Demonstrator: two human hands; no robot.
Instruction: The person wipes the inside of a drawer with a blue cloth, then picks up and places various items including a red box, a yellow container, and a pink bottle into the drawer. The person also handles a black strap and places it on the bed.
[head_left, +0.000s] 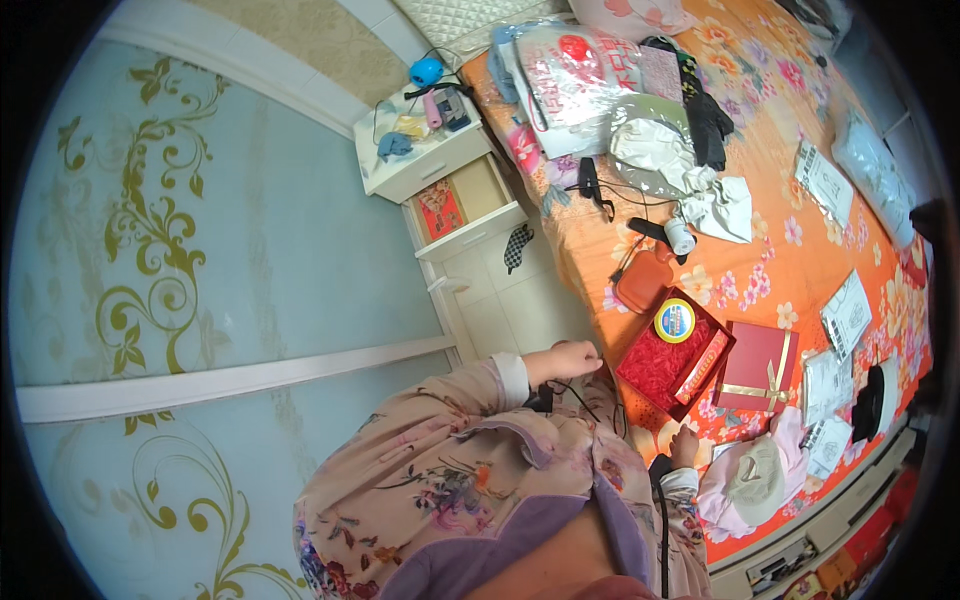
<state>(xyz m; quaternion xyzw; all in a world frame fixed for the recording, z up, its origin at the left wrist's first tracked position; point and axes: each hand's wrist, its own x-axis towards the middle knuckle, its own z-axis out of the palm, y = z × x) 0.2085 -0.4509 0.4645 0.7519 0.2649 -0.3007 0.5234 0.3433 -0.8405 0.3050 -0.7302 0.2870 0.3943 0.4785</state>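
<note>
My left hand (574, 360) is at the near side of the bed, its fingers curled; whether it holds anything cannot be told. Lower right, my right hand (684, 448) is beside the red gift box, fingers bent, its contents unclear. The open box (637, 360) holds red shredded filler (667, 367), a round tin with a yellow rim (675, 321) and a narrow red packet (701, 367). Its lid with a gold ribbon (757, 365) lies at its right. An orange-brown hot-water bottle (643, 281) touches or nearly touches the box's upper edge, near a white bottle (679, 236).
A white nightstand (405, 176) has its lower drawer (472, 240) pulled out. A checkered eye mask (519, 249) lies on the floor. The flowered bed (750, 285) bears plastic bags (577, 82), white cloth (724, 210), flat packets (846, 311) and a beige cap (754, 480). Cables hang near my waist.
</note>
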